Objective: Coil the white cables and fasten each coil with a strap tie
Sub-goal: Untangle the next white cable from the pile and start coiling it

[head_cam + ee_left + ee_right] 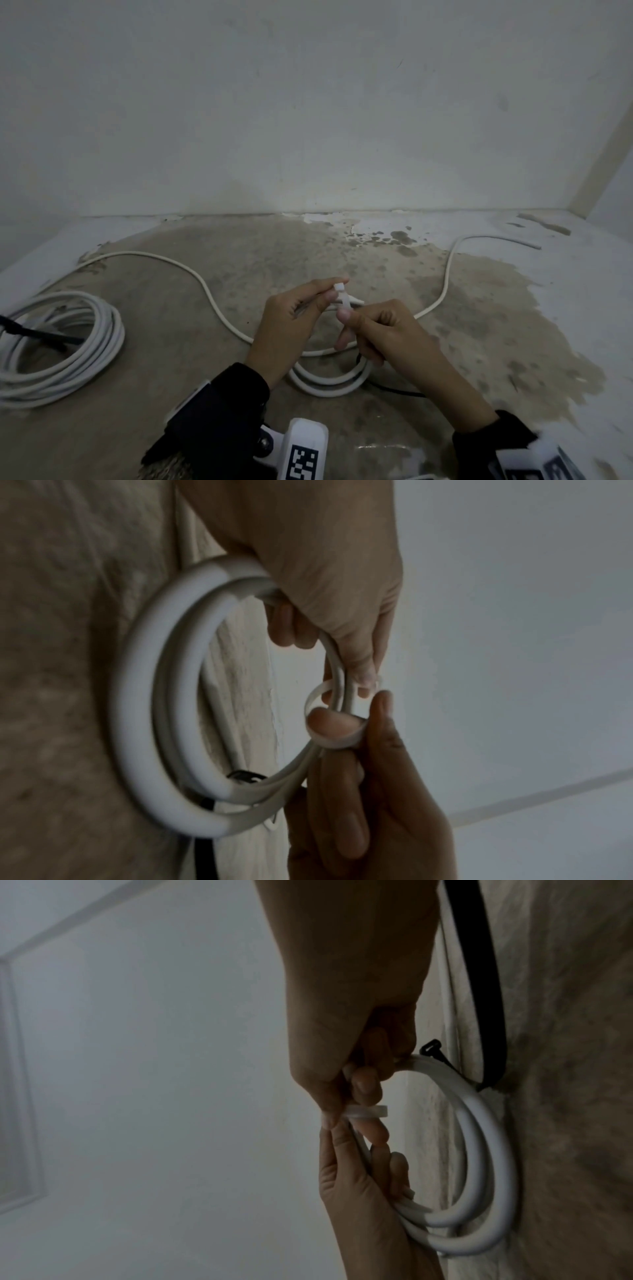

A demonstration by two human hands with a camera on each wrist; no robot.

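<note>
A small coil of white cable is held just above the floor by both hands. My left hand pinches the head of a white strap tie between thumb and forefinger. My right hand pinches the tie's other end, its lower fingers curled by the coil. In the left wrist view the strap tie loops loosely around the coil's strands. The right wrist view shows the strap tie between both hands above the coil. The cable's loose tail snakes across the floor.
A larger white coil, bound with a black tie, lies on the floor at the left. A black tie lies under the small coil. The wall rises close behind, with a corner at the right.
</note>
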